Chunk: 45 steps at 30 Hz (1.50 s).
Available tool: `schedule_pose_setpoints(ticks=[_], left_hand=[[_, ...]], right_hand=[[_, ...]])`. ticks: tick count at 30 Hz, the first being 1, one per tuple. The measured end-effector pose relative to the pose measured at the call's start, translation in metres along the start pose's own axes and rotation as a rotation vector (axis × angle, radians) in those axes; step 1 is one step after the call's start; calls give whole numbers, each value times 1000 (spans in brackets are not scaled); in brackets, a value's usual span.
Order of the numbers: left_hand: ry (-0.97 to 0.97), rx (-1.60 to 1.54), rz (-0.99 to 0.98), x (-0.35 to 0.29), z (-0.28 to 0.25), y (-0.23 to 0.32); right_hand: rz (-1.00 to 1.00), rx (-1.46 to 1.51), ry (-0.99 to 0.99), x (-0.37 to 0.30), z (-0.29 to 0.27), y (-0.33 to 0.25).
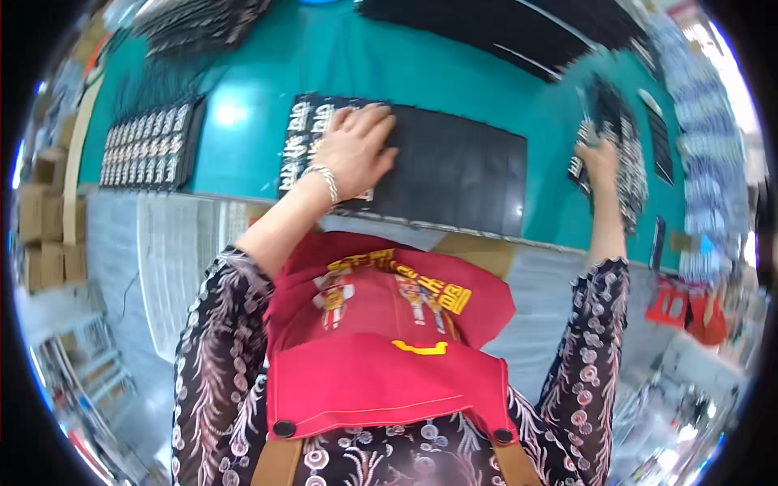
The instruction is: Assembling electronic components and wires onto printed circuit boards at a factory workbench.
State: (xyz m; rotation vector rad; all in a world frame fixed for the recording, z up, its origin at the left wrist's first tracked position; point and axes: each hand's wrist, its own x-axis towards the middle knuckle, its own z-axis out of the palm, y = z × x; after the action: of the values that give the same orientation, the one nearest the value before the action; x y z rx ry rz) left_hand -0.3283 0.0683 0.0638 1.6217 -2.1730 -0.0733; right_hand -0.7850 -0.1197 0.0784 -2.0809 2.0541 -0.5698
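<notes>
Two bare hands are at a teal worktop [486, 97], well apart from each other, with twelve o'clock pointing away from the person. The left hand [355, 154] lies palm down and opened out, its fingers extended and the thumb held apart, resting on a row of flat black pieces; it grips nothing. Printed black pieces [297, 130] with pale marks show at its nine o'clock, partly covered by it, and a bit more print shows below the palm at six. Plain black pieces [458, 170] run on from it toward three o'clock, side by side, filling the space toward the right hand [600, 162] and ending at a bare strip of teal short of it.

The right hand has its fingers bent in at the left side of a loose pile [628, 154] of dark printed pieces. The pile spreads from its twelve o'clock around through three to five, blurred toward the far end; whether the fingers have closed on one piece or only touch it, I cannot tell.

Well off at the left hand's nine o'clock sits a neat printed stack [146, 146] with dark strands trailing from its far side. A dark bundle [194, 24] lies at its ten o'clock, and long black strips [486, 32] between one and two. A slim dark object [658, 142] lies at the right hand's three o'clock, just past the pile.
</notes>
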Motion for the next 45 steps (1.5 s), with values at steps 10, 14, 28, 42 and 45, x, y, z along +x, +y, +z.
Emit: schedule_pose_setpoints(ticks=[10,14,28,42,45], left_hand=[[20,47,18,-35,13,-27],[96,29,30,-47,27,-35],[87,6,11,-87,20,-59],[89,-1,-29,-80,20,-65],[85,18,-32,-79,22,-64]], right_hand=[[361,1096,-241,-75,42,-112],[148,1294,-430,-131,76,-197],[-87,1156,-589,-175,129,-289],[-154,1087,-682,-171,128,-297],[-186,1008,-649,-169,127,-297]])
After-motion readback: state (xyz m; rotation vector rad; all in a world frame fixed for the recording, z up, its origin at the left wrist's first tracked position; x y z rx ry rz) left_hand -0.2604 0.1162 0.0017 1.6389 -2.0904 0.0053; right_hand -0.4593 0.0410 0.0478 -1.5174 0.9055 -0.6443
